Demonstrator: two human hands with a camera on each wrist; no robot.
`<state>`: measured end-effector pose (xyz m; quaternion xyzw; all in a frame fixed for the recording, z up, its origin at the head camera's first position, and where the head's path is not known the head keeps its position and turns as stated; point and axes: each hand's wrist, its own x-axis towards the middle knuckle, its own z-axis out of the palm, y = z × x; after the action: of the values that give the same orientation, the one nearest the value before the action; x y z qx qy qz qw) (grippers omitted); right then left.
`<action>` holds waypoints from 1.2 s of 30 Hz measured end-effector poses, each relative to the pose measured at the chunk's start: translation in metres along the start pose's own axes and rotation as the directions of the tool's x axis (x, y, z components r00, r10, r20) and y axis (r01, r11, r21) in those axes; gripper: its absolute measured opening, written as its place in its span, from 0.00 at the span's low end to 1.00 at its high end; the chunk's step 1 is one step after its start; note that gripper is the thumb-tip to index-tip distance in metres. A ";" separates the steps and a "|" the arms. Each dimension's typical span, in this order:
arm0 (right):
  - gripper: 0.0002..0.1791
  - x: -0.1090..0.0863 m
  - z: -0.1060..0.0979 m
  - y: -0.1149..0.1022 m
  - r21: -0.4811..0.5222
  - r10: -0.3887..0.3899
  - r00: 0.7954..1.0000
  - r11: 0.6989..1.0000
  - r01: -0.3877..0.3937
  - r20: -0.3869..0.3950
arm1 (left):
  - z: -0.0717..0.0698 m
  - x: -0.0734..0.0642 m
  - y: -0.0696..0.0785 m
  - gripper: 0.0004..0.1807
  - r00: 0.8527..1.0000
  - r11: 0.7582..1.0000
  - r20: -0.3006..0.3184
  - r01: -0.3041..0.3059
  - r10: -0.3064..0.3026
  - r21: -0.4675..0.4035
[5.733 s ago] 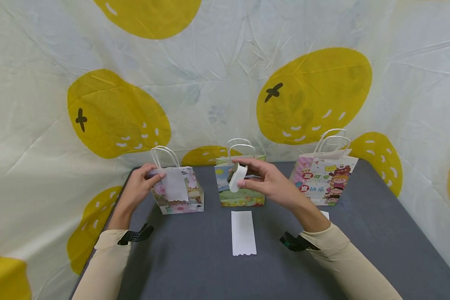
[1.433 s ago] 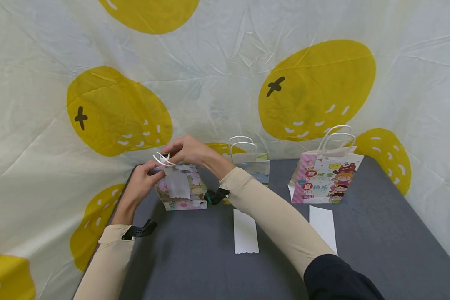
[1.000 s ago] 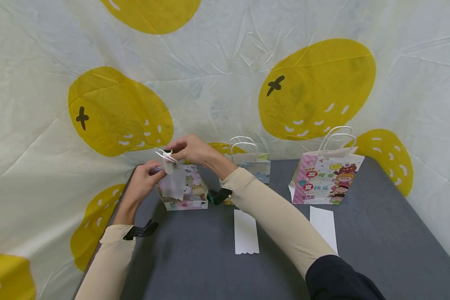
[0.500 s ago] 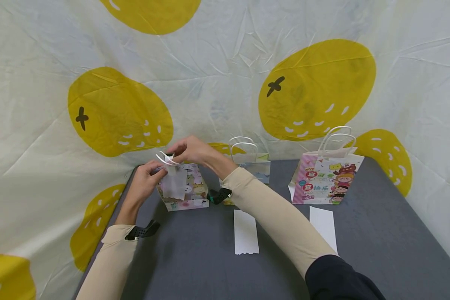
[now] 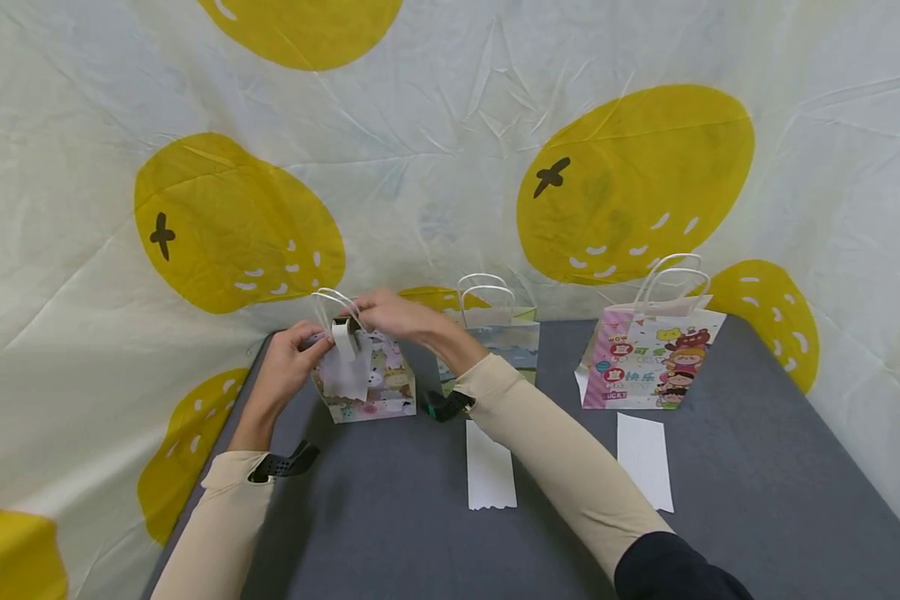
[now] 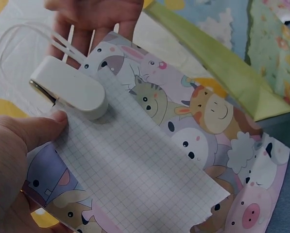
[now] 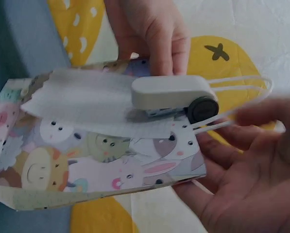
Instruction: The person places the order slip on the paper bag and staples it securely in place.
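Observation:
My left hand [image 5: 288,360] grips the top left edge of a small paper bag [image 5: 395,379] printed with cartoon animals, thumb in front and fingers behind. The thumb lies at the edge of a squared paper slip [image 6: 135,153], which lies flat against the bag's front. A white mini stapler [image 7: 169,91] sits over the bag's top edge and the slip, just inside the white handles. Beside it, my right hand [image 5: 401,317] has let the stapler go. Its fingers reach behind the bag's upper edge, and its blurred thumb [image 7: 261,112] stands apart near the handles.
A green and blue paper bag [image 5: 517,342] stands in the middle, partly behind my right forearm. To the right is a pink and white paper bag [image 5: 656,358]. White paper slips lie before them, one in the middle [image 5: 491,475] and one right [image 5: 645,458].
Earlier my right hand held the stapler before the middle bag, then carried it left to the animal bag's top. In the last half second its fingers came off the stapler, which stays there.

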<state>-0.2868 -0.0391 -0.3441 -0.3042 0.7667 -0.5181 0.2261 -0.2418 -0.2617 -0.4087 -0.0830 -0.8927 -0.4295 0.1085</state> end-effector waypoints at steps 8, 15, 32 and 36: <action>0.30 -0.002 0.014 0.012 -0.436 -0.098 0.988 0.899 0.036 -0.119 | 0.001 -0.001 0.000 0.12 1.000 1.000 -0.005 0.001 -0.001 0.008; 0.23 0.000 0.013 0.017 -0.509 -0.159 0.975 0.859 0.060 -0.153 | 0.001 0.000 -0.003 0.12 1.000 1.000 -0.005 -0.014 0.014 0.001; 0.37 0.006 0.028 0.020 -0.567 -0.130 0.974 0.824 0.002 -0.184 | 0.001 -0.001 -0.001 0.10 1.000 0.999 -0.012 -0.015 0.015 0.041; 0.38 0.006 0.029 0.022 -0.548 -0.149 0.970 0.836 0.020 -0.192 | 0.002 -0.001 -0.002 0.10 1.000 0.999 -0.015 -0.019 0.020 0.048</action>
<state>-0.2767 -0.0560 -0.3755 -0.3283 0.8881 -0.3211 0.0187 -0.2412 -0.2616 -0.4113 -0.0856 -0.9010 -0.4075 0.1216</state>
